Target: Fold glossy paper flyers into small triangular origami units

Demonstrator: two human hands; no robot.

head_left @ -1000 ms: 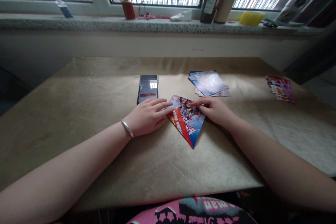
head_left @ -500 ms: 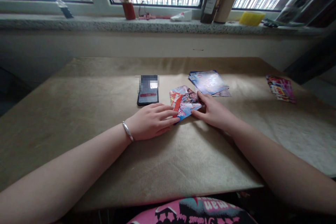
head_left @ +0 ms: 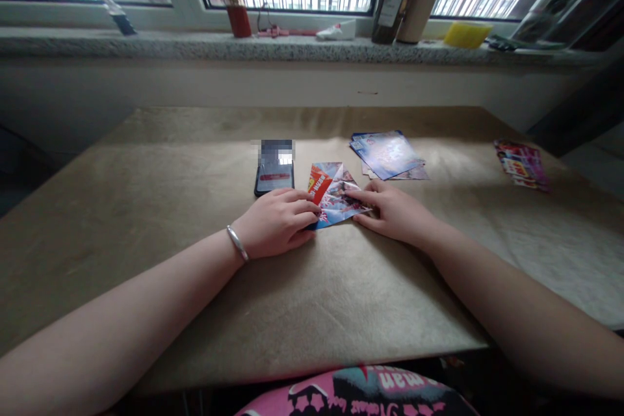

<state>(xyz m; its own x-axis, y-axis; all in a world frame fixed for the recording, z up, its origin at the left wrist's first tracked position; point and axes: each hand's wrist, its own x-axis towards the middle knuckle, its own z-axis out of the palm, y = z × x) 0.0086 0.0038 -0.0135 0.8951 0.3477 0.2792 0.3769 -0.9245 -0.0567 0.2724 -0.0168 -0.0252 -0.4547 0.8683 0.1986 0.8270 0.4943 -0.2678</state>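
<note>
A colourful printed paper sheet (head_left: 336, 195), red and blue with creases and a folded-over part, lies on the table in front of me. My left hand (head_left: 283, 221), with a silver bangle at the wrist, holds its left edge; the fingertips rest on top and the thumb is near the lower edge. At the sheet's right corner, my right hand (head_left: 390, 211) pinches it, index finger stretched over the print and thumb below. Just beyond my left hand lies a black phone (head_left: 275, 172), its screen partly blurred out.
A stack of printed sheets (head_left: 387, 153) lies beyond my right hand. More pink and red printed papers (head_left: 521, 166) sit at the far right of the brown-covered table (head_left: 146, 208). The stone windowsill (head_left: 185, 47) holds a red bottle (head_left: 238, 18), a dark jar (head_left: 394, 6) and a yellow object (head_left: 467, 34).
The paper sheet has shifted slightly left and turned, lying flatter. My left hand has slid a little left with it. My right index finger has moved onto the print.
</note>
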